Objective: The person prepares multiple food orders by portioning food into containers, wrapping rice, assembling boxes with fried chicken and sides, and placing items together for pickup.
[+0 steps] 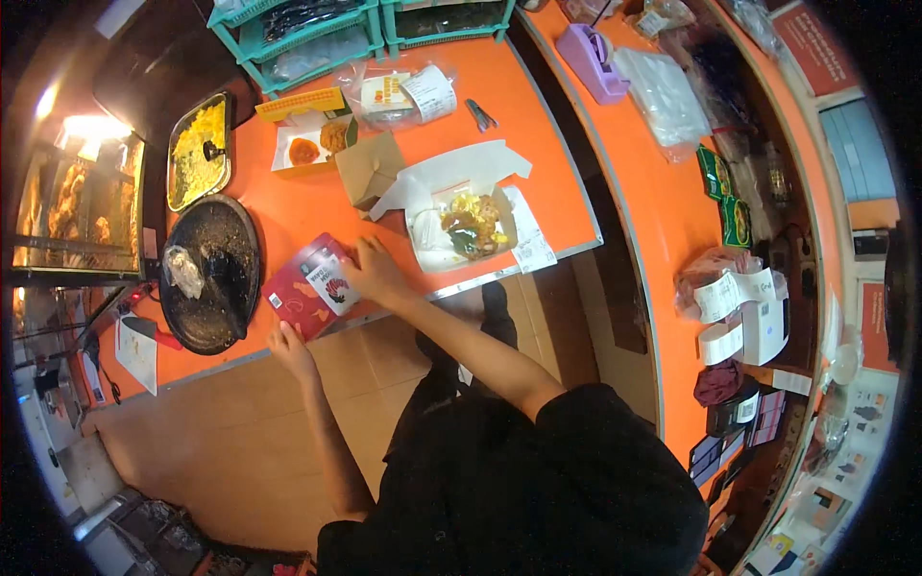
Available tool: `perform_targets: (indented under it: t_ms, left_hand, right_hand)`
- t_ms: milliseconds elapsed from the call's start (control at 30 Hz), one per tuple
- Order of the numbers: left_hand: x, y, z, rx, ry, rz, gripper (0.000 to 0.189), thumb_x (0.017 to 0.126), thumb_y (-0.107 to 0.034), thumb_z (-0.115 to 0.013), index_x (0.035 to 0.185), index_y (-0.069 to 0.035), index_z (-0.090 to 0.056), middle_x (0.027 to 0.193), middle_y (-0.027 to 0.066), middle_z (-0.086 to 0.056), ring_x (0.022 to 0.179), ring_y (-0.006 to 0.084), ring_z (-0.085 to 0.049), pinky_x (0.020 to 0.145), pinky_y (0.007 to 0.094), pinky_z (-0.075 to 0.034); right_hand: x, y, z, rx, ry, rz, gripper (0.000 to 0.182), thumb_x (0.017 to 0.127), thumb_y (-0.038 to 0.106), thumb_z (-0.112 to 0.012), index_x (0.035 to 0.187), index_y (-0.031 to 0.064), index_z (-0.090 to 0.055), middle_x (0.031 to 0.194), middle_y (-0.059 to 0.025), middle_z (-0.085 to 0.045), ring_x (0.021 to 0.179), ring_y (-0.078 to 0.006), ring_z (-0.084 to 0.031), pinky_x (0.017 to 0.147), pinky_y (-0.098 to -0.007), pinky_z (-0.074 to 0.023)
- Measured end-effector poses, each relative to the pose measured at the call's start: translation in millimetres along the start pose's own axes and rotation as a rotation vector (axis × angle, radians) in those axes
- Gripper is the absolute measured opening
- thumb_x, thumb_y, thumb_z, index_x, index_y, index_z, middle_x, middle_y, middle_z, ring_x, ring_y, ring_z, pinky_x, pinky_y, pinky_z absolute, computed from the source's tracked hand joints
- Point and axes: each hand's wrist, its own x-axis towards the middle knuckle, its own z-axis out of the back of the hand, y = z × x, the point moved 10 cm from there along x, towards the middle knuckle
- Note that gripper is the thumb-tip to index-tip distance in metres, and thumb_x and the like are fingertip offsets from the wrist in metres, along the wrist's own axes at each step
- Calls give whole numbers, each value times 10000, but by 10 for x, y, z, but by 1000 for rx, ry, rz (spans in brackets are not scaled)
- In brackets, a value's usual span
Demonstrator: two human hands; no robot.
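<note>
A flat red cardboard food carton (299, 294) with printed pictures lies at the front edge of the orange counter (295, 219). My left hand (290, 351) pinches its lower left corner. At the opposite side, my right hand (378, 275) grips the carton's right edge, its fingertips partly hidden. To the right stands an open white food box (425, 255), with its lid folded back. Wrapped rice (430, 229) and fried chicken with egg-yellow bits and a green leaf (472, 227) fill it. Behind my right hand is a closed brown paper box (369, 167).
A black stone mortar (245, 252) and a metal tray of yellow food (229, 155) stand left. Behind are an open yellow carton (295, 169), a bagged order (392, 97), a stapler (481, 115) and teal racks (310, 47). A lit display case (79, 209) stands far left; receipts (533, 245) lie right.
</note>
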Motion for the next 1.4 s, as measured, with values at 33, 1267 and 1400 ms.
perform_targets:
  t_ms: [33,1267,1400]
  left_hand:
    - [3,-588,-7,-93,-106,-108,351,1025,-274,-470,1223,7,-544,1113,132,-516,1038,235,-520,917,371,-435]
    - [-494,-2283,-1356,537,38,-449,681,679,-232,-787,1311,-165,-543,1355,299,-395,1301,464,-345,1042,589,-323]
    - [-474,-1905,-1120,664,-88,239,911,640,-315,-809,1444,-224,-391,1251,321,-452,1167,426,-496,932,520,-437]
  right_hand:
    - [43,101,119,-2,-130,95,317,933,254,-542,1126,10,-598,1088,-216,-597,1002,-385,-582,889,-447,-462]
    - [2116,-2629,5357,-71,-224,-652,381,847,388,-620,1006,42,-640,714,-53,-603,659,-215,-633,620,-315,-504]
    - [2313,-2916,5216,190,-55,-616,260,912,338,-565,886,103,-673,752,-18,-577,702,-106,-534,631,-273,-421]
